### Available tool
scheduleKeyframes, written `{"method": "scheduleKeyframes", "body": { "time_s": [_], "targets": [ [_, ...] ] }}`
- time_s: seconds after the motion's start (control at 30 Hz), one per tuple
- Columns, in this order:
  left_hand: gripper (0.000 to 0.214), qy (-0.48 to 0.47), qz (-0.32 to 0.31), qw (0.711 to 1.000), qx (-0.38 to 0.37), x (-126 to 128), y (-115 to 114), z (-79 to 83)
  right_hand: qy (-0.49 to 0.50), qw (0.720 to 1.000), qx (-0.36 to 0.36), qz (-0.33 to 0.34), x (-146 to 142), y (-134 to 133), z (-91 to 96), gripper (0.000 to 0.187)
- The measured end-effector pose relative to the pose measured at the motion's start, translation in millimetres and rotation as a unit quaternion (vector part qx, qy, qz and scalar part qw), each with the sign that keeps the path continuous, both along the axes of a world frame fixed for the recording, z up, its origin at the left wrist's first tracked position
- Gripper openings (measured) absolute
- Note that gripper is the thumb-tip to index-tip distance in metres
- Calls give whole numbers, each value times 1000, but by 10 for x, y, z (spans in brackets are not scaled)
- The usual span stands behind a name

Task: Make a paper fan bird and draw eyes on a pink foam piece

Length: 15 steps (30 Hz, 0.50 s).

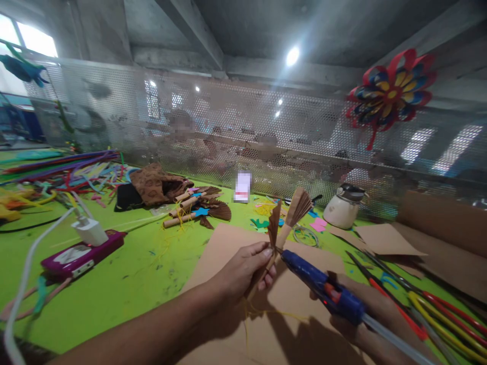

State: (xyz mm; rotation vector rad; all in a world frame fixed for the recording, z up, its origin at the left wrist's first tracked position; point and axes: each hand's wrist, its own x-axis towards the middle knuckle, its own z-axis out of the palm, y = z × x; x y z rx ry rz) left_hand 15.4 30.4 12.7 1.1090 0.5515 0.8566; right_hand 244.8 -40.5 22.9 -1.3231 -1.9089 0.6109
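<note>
My left hand [249,266] is closed around a brown paper roll [283,235] with pleated paper fans [299,205] at its upper end. Thin yellow strings hang below this piece. In my right hand [365,309] is a blue hot glue gun [323,286], its nozzle touching or very close to the paper by my left fingertips. A clear glue stick [393,337] sticks out of the gun's rear. Beneath both hands lies a flat sheet of brown cardboard [224,248]. Similar paper rolls [182,218] with brown fans and blue stars rest farther back on the left.
A purple power strip [83,256] with a white plug and cable sits at left. Scissors [437,309] and cardboard pieces [388,239] lie at right. A white pot-like container [342,208] stands near the perforated metal screen [213,132]. Colourful strips [87,175] are heaped back left.
</note>
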Motion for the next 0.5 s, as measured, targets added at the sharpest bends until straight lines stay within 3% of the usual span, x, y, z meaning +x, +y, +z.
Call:
{"method": "scheduleKeyframes", "body": {
  "time_s": [0.13,0.33,0.5],
  "targets": [
    [22,9,-3,1000,-16,-8,3,10,4,1000,8,-11,-16,-25,56,25],
    [26,20,-6,999,35,-12,12,0,6,1000,24,-16,-66,-95,191,20],
    [28,28,2,998,61,-7,12,-8,-2,999,33,-28,-53,-103,168,18]
  ]
}}
